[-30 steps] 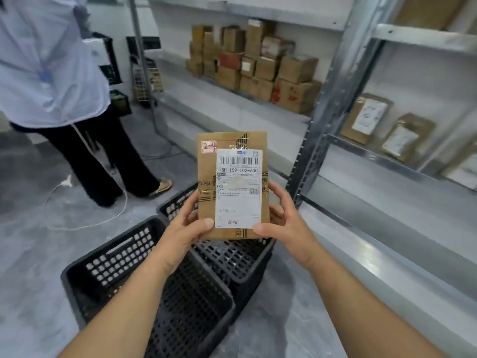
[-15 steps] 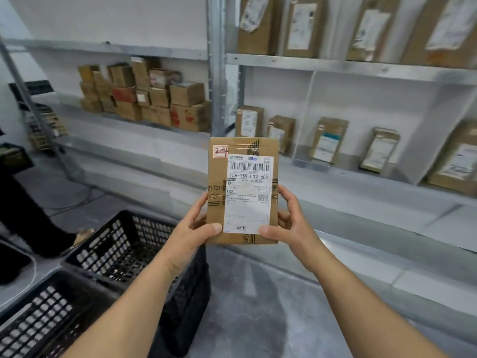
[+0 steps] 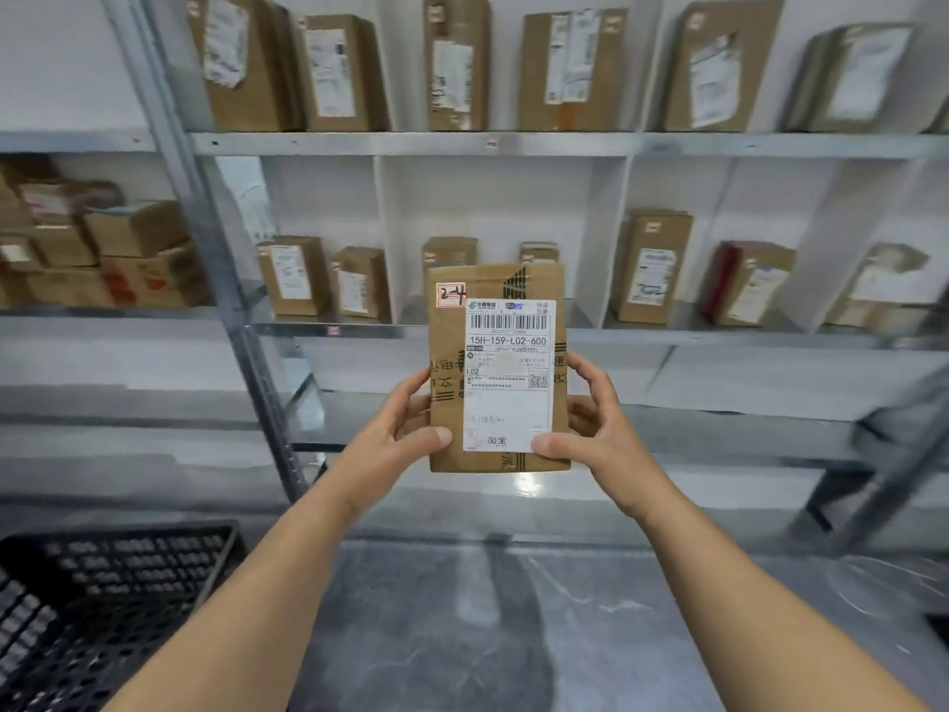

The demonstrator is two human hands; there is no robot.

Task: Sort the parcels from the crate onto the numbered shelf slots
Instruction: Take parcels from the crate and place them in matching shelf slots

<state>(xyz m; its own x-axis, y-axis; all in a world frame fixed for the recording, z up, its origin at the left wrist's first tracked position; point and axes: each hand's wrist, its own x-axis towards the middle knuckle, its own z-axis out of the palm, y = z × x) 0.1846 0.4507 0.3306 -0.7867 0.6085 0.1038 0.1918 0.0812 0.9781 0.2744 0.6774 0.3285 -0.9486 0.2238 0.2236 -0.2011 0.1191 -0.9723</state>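
Parcel [image 3: 497, 370] upright at centre, label facing me, marked 2-4. My left hand [image 3: 405, 434] grips its 9 o'clock edge, right hand [image 3: 595, 429] its 3 o'clock edge, thumbs in front. Shelf [image 3: 411, 144] at 12, black crate [image 3: 102, 598] at 8.

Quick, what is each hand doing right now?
Left hand: grips the parcel at its left edge, thumb in front.
Right hand: grips the same parcel at its right edge, thumb in front.
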